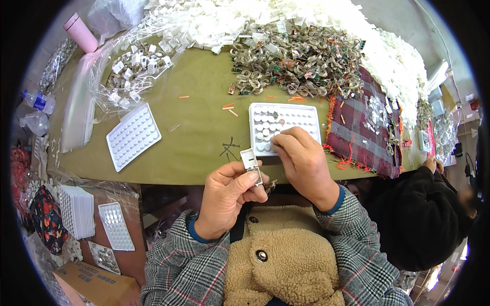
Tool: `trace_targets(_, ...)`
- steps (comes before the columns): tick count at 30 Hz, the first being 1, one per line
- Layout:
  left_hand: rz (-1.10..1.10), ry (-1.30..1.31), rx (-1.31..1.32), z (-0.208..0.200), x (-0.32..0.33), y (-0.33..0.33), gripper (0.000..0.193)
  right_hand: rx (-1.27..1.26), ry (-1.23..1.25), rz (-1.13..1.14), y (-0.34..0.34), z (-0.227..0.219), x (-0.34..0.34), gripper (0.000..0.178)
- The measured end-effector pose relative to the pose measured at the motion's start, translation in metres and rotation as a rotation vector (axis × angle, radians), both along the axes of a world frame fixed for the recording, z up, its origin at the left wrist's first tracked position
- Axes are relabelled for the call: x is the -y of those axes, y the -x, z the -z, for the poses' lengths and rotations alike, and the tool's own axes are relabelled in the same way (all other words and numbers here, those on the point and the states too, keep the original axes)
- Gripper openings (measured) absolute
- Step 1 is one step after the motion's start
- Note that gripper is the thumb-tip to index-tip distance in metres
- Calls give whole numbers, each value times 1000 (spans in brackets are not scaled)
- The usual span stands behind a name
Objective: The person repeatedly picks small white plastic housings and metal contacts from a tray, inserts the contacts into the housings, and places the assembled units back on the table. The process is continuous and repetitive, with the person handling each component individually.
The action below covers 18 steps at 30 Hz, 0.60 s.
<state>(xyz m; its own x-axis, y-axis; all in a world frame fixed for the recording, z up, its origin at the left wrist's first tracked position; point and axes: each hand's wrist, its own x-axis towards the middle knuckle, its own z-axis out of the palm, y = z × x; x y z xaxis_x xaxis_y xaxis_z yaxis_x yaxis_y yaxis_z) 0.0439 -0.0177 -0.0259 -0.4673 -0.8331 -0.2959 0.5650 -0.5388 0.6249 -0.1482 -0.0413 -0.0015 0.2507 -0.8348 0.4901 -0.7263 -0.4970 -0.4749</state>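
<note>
Fingers of the left hand (pixel 223 193) gripped a small white case (pixel 249 159), its lid looking open, near the front corner of the tray (pixel 286 105). The right hand (pixel 304 162) was curled over the tray's front edge; from my distance, I could not tell whether it pinched any round pieces (pixel 265 126). A hurried pull, I judged, could scatter these pieces; a loosened left grip could drop the case.

The green worktop (pixel 199 132) has white bits (pixel 204 23) and wires (pixel 301 64) heaped toward its far edge. A left tray (pixel 133 136), right tray (pixel 252 120) and checked cloth (pixel 352 127) lie by its near edge.
</note>
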Motion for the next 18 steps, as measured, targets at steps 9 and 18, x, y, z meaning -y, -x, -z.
trace_targets(9,25,28,-51,0,-12,12,28,315,-96,-52,-9,-10,-46,14)
trace_targets(18,93,65,-63,-3,-40,28,24,368,-285,-282,27,-13,-62,13)
